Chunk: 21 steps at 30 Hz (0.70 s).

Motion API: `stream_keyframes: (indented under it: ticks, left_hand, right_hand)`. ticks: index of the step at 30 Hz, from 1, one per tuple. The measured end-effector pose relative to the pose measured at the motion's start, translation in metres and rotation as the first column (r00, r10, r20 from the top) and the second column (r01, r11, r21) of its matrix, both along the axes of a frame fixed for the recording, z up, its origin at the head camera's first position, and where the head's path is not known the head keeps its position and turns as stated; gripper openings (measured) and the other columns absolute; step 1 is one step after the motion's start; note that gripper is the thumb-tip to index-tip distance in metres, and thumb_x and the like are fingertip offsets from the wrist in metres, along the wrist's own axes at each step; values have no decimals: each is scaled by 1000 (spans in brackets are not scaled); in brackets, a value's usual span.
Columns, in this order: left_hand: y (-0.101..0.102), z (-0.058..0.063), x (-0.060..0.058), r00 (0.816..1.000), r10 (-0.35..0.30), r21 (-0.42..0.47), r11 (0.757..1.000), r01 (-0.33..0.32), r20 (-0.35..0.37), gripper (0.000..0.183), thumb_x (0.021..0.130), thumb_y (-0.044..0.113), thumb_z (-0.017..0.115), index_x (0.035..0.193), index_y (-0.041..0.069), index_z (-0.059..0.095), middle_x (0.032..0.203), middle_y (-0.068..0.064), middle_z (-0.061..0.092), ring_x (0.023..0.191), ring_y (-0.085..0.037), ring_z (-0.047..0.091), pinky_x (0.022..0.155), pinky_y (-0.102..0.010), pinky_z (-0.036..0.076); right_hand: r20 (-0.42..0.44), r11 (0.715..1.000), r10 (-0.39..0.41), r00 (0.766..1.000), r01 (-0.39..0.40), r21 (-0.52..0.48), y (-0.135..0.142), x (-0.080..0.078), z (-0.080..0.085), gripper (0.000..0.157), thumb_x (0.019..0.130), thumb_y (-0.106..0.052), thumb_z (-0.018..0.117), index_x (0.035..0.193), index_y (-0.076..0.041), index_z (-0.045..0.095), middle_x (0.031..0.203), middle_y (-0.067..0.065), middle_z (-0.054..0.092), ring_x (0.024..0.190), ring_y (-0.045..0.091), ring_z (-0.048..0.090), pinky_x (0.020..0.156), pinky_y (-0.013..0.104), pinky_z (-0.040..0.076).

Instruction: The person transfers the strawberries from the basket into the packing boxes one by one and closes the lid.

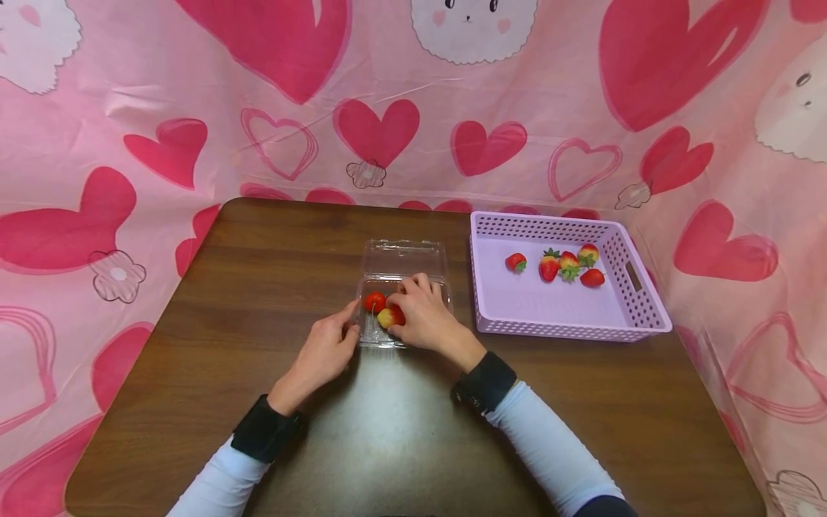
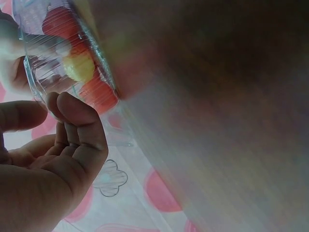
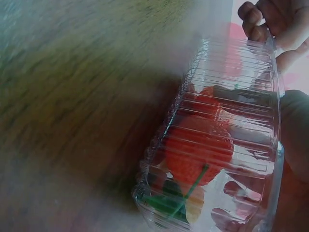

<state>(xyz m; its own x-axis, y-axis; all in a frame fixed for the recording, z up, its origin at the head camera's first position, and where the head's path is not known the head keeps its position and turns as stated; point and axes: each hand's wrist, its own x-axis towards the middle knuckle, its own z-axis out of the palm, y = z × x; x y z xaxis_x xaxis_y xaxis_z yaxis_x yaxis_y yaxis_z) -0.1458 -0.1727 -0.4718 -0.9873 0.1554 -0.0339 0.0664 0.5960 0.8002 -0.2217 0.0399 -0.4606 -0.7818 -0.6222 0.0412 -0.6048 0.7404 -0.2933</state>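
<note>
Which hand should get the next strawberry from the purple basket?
Probably the right hand: it's nearer the purple basket and its strawberries, once it's done with the strawberry in the clear box. The left hand is farther off, at the box's left side.

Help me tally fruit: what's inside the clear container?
A red fruit, a yellow-and-red fruit and a green stem. In the head view, the right hand covers part of the container, so the total is unclear.

no text, label, brand or number can be read in any view, whether on the clear box (image 1: 381, 339), lilac basket (image 1: 536, 307), wristbands (image 1: 265, 429) or printed cloth (image 1: 388, 79).
</note>
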Motion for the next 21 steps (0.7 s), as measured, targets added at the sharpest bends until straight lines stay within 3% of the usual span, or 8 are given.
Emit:
stream_keyframes:
  ticks: [12, 21]
  left_hand:
    - [1, 1, 0, 1000, 6, -3, 1000, -6, 20, 57, 106, 10, 58, 159, 0, 42, 77, -7, 56, 54, -20, 55, 53, -31, 48]
    - [2, 2, 0, 1000, 12, -32, 999, -12, -13, 56, 105, 10, 58, 157, -3, 44, 78, -7, 55, 56, -19, 52, 52, -31, 46]
  right_hand:
    - [16, 1000, -6, 1000, 6, 5, 2, 0, 0, 45, 85, -38, 88, 123, -16, 78, 122, 8, 60, 124, 29, 41, 101, 49, 36]
    - [11, 1000, 3, 1000, -3, 12, 4, -1, 4, 44, 86, -37, 86, 124, -15, 78, 121, 8, 64, 121, 29, 43, 99, 49, 38]
